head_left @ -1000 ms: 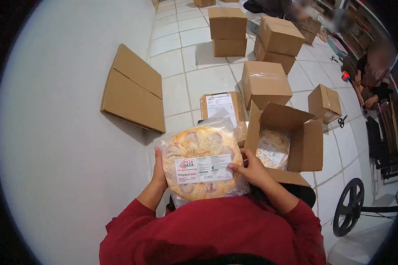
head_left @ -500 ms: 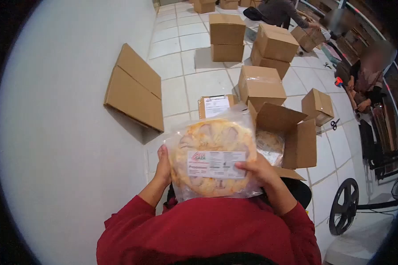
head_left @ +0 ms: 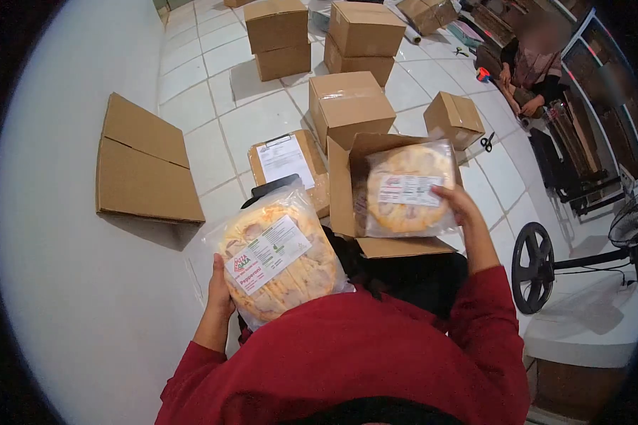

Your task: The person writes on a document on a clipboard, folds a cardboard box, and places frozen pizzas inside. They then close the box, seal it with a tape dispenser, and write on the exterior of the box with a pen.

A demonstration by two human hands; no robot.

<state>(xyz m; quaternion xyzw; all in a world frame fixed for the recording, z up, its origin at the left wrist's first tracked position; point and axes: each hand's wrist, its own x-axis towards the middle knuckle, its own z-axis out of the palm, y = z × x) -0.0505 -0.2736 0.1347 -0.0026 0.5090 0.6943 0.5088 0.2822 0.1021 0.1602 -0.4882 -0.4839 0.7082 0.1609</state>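
My left hand (head_left: 220, 292) grips the left edge of a plastic-wrapped pepperoni pizza (head_left: 290, 276) with a white label, resting tilted near my lap. In my right hand (head_left: 459, 205) is a second packaged pizza (head_left: 407, 159), the thumb over its label and the fingers hidden behind it. This second pizza is at the mouth of an open cardboard box (head_left: 343, 188), covering most of the inside. The box's near flap (head_left: 404, 247) is folded outward toward me.
Beyond the box stand closed cartons (head_left: 351, 106), some stacked. A clipboard with paper (head_left: 283, 159) lies on a carton. A folded cardboard piece (head_left: 149, 166) leans at the left wall. Scissors (head_left: 487, 142) lie right, near a seated person (head_left: 532, 74). A black wheel (head_left: 532, 268) stands at right.
My right hand has moved right to the open box with one pizza. The other pizza stays in my left hand, lower and tilted. The camera view has turned right.
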